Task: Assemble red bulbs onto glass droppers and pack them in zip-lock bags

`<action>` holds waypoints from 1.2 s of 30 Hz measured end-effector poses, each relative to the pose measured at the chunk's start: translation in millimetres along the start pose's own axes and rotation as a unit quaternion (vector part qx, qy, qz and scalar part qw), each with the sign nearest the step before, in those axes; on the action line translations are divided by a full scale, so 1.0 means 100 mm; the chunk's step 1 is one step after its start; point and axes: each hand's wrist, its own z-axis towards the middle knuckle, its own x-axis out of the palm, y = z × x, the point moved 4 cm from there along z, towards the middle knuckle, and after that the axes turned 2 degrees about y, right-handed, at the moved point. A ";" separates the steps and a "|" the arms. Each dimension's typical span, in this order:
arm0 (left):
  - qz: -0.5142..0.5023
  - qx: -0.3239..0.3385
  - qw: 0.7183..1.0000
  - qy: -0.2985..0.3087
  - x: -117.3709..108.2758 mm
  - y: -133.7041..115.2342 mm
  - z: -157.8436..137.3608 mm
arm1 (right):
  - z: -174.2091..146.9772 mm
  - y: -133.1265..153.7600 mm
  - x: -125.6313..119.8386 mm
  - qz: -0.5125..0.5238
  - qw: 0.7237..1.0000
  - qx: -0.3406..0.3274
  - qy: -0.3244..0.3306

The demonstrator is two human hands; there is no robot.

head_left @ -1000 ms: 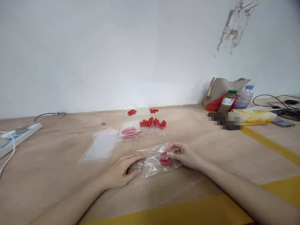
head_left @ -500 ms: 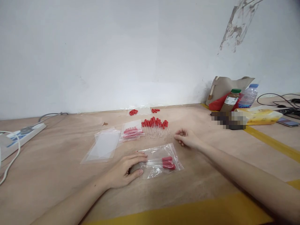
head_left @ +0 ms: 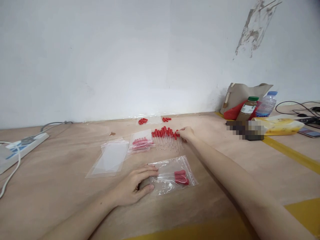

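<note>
A clear zip bag [head_left: 165, 190] lies flat in front of me, with glass droppers that have red rubber bulbs [head_left: 181, 177] inside. My left hand [head_left: 137, 183] rests at its left end, fingers stretched over the plastic and thumb apart. Beyond the bag, several loose droppers [head_left: 165, 132] lie side by side, bulbs pointing away from me. My right hand [head_left: 186, 134] is at the right end of that row, fingertips pinched at the red bulb of a dropper [head_left: 177, 132]. Filled bags of droppers [head_left: 141, 141] are stacked left of the row, beside flat clear bags [head_left: 110, 158].
Loose red bulbs [head_left: 142, 121] lie on plastic near the wall. At far left is a power strip [head_left: 25, 150] with cables. On the right stand a cloth bag [head_left: 246, 91], a green-capped jar [head_left: 247, 108], a plastic bottle [head_left: 267, 105], a yellow tissue pack [head_left: 281, 127] and a phone [head_left: 308, 132].
My right hand has moved forward and left, from beside the row of droppers onto the one at its right end. My left hand stays on the bag.
</note>
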 end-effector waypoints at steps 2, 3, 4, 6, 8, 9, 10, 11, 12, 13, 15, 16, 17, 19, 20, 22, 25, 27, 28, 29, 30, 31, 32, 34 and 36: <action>0.001 -0.003 1.000 0.002 0.00 0.00 0.00 | -0.03 0.03 -0.05 0.042 0.999 -0.004 0.010; 0.002 -0.004 1.000 0.004 0.00 0.00 0.00 | -0.06 0.05 -0.10 0.066 0.998 -0.010 0.016; 0.004 -0.005 1.000 0.005 0.00 0.00 0.00 | -0.09 0.07 -0.16 0.091 0.996 -0.016 0.021; 0.007 -0.007 1.000 0.010 0.00 0.00 0.00 | -0.19 0.08 -0.31 0.144 0.989 -0.032 0.032; 0.011 -0.010 1.000 0.012 0.00 0.01 0.00 | -0.34 0.06 -0.49 0.193 0.979 -0.046 0.045; 0.012 -0.012 1.000 0.012 -0.01 0.01 0.00 | -0.42 0.02 -0.57 0.211 0.975 -0.050 0.052; 0.013 -0.012 1.000 0.010 -0.01 0.01 0.00 | -0.51 -0.02 -0.65 0.226 0.971 -0.050 0.061; 0.015 -0.012 1.000 0.008 -0.01 0.01 0.00 | -0.60 -0.08 -0.72 0.238 0.968 -0.047 0.068; 0.016 -0.012 1.000 0.005 -0.01 0.01 0.00 | -0.68 -0.15 -0.77 0.256 0.963 -0.042 0.075; 0.016 -0.011 1.000 0.003 -0.01 0.01 0.00 | -0.76 -0.22 -0.81 0.284 0.955 -0.032 0.082; 0.016 -0.010 1.000 0.002 -0.01 0.01 0.00 | -0.87 -0.36 -0.84 0.321 0.944 -0.016 0.080; 0.015 -0.009 1.000 0.002 -0.01 0.01 0.00 | -0.90 -0.41 -0.83 0.335 0.939 -0.010 0.075; 0.015 -0.007 1.000 0.001 0.00 0.01 0.00 | -0.93 -0.46 -0.81 0.345 0.936 -0.004 0.069; 0.014 -0.007 1.000 0.000 0.00 0.01 0.01 | -0.98 -0.51 -0.74 0.367 0.928 0.010 0.069; 0.014 -0.007 1.000 0.000 0.00 0.02 0.01 | -1.00 -0.53 -0.69 0.379 0.922 0.020 0.076; 0.014 -0.011 1.000 0.003 0.00 0.02 0.00 | -1.06 -0.53 -0.59 0.402 0.909 0.036 0.102; 0.016 -0.018 1.000 0.005 0.01 0.02 -0.01 | -1.17 -0.51 -0.49 0.394 0.901 0.035 0.180; 0.015 -0.024 1.000 0.006 0.01 0.02 -0.02 | -1.24 -0.48 -0.45 0.325 0.914 -0.002 0.245; 0.016 -0.028 0.999 0.008 0.01 0.02 -0.02 | -1.27 -0.47 -0.44 0.275 0.923 -0.030 0.269; 0.017 -0.032 0.999 0.011 0.02 0.02 -0.02 | -1.30 -0.46 -0.44 0.224 0.930 -0.063 0.283; 0.018 -0.036 0.999 0.014 0.02 0.03 -0.03 | -1.31 -0.45 -0.43 0.180 0.935 -0.094 0.290; 0.020 -0.039 0.999 0.016 0.02 0.03 -0.03 | -1.33 -0.43 -0.42 0.147 0.938 -0.122 0.289; 0.022 -0.039 0.999 0.016 0.02 0.04 -0.03 | -1.34 -0.41 -0.41 0.124 0.940 -0.144 0.282; 0.023 -0.036 0.999 0.013 0.02 0.03 -0.02 | -1.37 -0.37 -0.37 0.111 0.942 -0.171 0.265; 0.021 -0.031 0.999 0.010 0.01 0.03 -0.02 | -1.41 -0.34 -0.32 0.124 0.939 -0.170 0.274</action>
